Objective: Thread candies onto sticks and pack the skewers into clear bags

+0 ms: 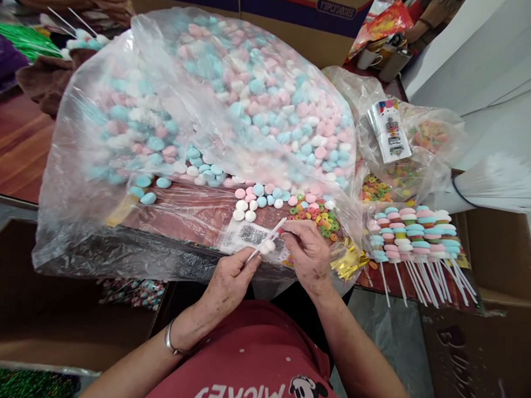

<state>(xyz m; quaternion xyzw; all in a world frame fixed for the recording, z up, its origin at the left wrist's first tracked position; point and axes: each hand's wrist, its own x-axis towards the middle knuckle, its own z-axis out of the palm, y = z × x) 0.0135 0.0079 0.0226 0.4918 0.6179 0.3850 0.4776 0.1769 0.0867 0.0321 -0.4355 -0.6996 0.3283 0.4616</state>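
Note:
My left hand [229,281] pinches the lower part of a thin white stick [280,224]. A white marshmallow [267,246] is at the stick, between my two hands. At the stick's upper end is my right hand [308,251], its thumb and fingers pressed together; what they hold, if anything, is too small to tell. Loose pink, blue and white marshmallows [253,205] lie just beyond, beside a pile of colourful gummy rings [320,218]. A big clear bag [252,98] full of marshmallows spreads behind them.
Finished-looking marshmallow skewers [416,235] lie in rows at the right, near gold ties [349,261] and a bundle of white sticks [499,183]. Silver packets [389,131] rest on a plastic bag. Open boxes [67,307] stand at lower left and right. Another person's hands [107,1] show at upper left.

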